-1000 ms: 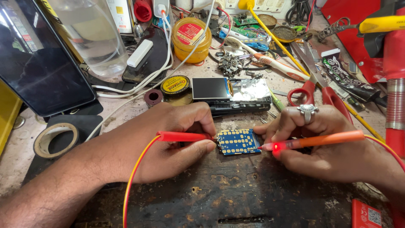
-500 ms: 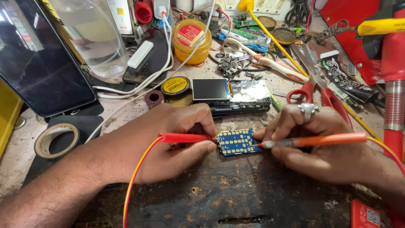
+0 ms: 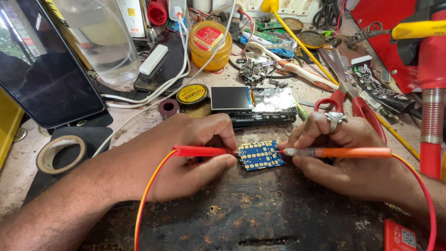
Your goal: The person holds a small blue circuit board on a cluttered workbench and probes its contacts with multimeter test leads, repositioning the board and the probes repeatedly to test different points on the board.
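The small blue rectangular circuit board, dotted with rows of round gold-coloured pads, lies flat on the dark, scorched and pitted work mat, directly between the two hands, its long axis running left to right and tilted slightly up toward the right. The left hand sits just beside the board's left edge, fingers curled tight around a red plastic test probe whose tip meets that edge. The right hand, wearing a silver ring, pinches an orange plastic test probe with a grey nose, its point resting at the board's right edge; both hands lie about equally near, the probes almost in one line across the board. Yellow-and-red leads trail from each probe toward the near edge. Just behind the board rests an opened phone with a small glossy screen and bare metal frame. Farther out lie red-handled scissors, a round flux tin, a roll of beige tape and a dark glass tablet.
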